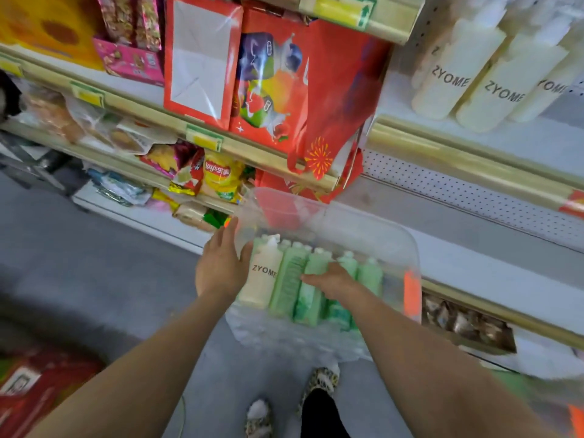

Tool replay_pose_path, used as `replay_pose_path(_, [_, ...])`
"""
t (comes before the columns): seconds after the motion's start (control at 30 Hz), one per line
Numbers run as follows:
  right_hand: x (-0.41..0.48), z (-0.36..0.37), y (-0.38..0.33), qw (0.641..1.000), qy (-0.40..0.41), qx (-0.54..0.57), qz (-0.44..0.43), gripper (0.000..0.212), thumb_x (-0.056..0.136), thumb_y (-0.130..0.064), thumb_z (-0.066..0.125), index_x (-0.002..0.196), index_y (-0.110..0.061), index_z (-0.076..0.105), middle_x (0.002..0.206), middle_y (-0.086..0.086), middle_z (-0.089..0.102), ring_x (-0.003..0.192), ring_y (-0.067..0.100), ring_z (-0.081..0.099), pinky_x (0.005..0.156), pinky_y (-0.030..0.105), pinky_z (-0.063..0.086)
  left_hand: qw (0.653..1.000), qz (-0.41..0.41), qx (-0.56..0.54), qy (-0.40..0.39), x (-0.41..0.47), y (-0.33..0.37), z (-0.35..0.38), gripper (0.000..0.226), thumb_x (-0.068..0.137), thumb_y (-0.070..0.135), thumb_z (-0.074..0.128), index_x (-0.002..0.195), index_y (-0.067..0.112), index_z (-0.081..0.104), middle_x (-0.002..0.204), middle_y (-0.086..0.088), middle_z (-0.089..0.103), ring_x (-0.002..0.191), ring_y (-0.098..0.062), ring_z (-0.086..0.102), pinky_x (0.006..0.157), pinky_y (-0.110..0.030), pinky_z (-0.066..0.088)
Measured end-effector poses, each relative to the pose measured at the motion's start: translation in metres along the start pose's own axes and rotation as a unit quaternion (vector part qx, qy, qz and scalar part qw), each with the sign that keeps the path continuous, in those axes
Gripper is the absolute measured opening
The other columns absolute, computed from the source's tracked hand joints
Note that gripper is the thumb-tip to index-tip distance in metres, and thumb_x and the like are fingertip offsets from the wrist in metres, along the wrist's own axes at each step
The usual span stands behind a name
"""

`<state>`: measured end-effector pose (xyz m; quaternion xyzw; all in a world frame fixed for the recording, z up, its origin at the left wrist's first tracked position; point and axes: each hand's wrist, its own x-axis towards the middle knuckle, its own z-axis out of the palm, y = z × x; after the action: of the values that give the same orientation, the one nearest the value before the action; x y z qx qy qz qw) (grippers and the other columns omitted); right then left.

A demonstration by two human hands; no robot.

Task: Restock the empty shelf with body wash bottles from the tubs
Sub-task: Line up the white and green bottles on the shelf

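Left grip (221,267) open against the clear tub (406,248), right grip (331,279) open atop green body wash bottles (289,279), centre frame: seemingly the pick-up step, next needing it closed round one.

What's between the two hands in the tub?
Head view: cream ZYOME bottle and one green bottle lie between left hand and right hand.

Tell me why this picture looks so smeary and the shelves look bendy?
Head view: motion blur smears the edges, worst on the red box; the wide lens bends the shelf rail; the ZYOME lettering on the cream bottle reads clearly; glare whitens the wall of the clear tub.
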<state>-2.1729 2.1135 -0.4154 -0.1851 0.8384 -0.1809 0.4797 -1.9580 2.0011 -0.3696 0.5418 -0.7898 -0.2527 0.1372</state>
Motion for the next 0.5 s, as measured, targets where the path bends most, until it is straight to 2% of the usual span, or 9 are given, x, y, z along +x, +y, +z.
replay_pose_path(0.07, [0.015,0.005,0.013,0.999,-0.014,0.048,0.015,0.131,0.033,-0.066,0.084,0.145,-0.014,0.040,0.139,0.004,0.056,0.114,0.025,0.062,0.089,0.044,0.057,1.000,-0.003,0.014,0.010,-0.002,0.004,0.001,0.064,0.098,0.050,0.041,0.155,0.030,0.020,0.154,-0.005,0.036,0.139,-0.028,0.036,0.101,-0.049,0.043])
replay_pose_path(0.17, [-0.008,0.008,-0.002,0.997,0.009,0.063,0.031,0.108,0.058,-0.052,0.090,0.142,-0.006,0.040,0.138,0.008,0.054,0.116,0.028,0.058,0.079,0.039,0.056,0.999,-0.009,0.032,0.016,-0.003,0.006,0.003,0.064,0.097,0.051,0.041,0.154,0.031,0.019,0.152,-0.005,0.037,0.137,-0.029,0.039,0.100,-0.050,0.043])
replay_pose_path(0.23, [-0.006,0.012,-0.005,0.998,0.024,0.043,0.042,0.095,0.068,-0.046,0.088,0.138,-0.001,0.041,0.133,0.012,0.055,0.114,0.029,0.059,0.079,0.039,0.055,0.999,-0.013,0.045,0.018,-0.003,0.007,0.003,0.064,0.097,0.052,0.041,0.153,0.031,0.018,0.151,-0.004,0.038,0.136,-0.029,0.040,0.100,-0.050,0.044])
replay_pose_path(0.3, [-0.004,0.014,-0.008,0.998,0.039,0.026,0.041,0.088,0.068,-0.045,0.089,0.131,0.000,0.046,0.124,0.012,0.058,0.106,0.027,0.060,0.089,0.042,0.056,0.998,-0.011,0.050,0.019,-0.003,0.009,0.003,0.063,0.097,0.052,0.041,0.153,0.031,0.019,0.151,-0.005,0.039,0.136,-0.029,0.040,0.101,-0.050,0.044])
replay_pose_path(0.37, [-0.002,0.015,-0.008,0.998,0.040,0.031,0.043,0.083,0.068,-0.040,0.090,0.128,-0.001,0.048,0.118,0.011,0.059,0.103,0.026,0.059,0.091,0.043,0.056,0.998,-0.008,0.062,0.021,-0.004,0.010,0.003,0.063,0.098,0.051,0.041,0.153,0.030,0.019,0.151,-0.007,0.038,0.137,-0.029,0.039,0.103,-0.050,0.043])
replay_pose_path(0.43, [-0.001,0.013,-0.008,0.996,0.024,0.070,0.055,0.081,0.065,-0.033,0.093,0.126,-0.003,0.049,0.120,0.011,0.060,0.107,0.028,0.061,0.083,0.041,0.056,0.996,-0.003,0.086,0.037,-0.005,0.008,0.005,0.063,0.098,0.049,0.042,0.153,0.026,0.022,0.153,-0.010,0.036,0.140,-0.029,0.035,0.107,-0.049,0.039])
replay_pose_path(0.5, [0.000,0.009,-0.007,0.986,0.004,0.153,0.059,0.077,0.058,-0.027,0.094,0.120,-0.003,0.056,0.115,0.010,0.066,0.103,0.027,0.064,0.076,0.038,0.055,0.988,0.054,0.125,0.068,-0.006,0.006,0.007,0.063,0.098,0.045,0.043,0.153,0.016,0.027,0.157,-0.014,0.031,0.145,-0.032,0.028,0.114,-0.050,0.031])
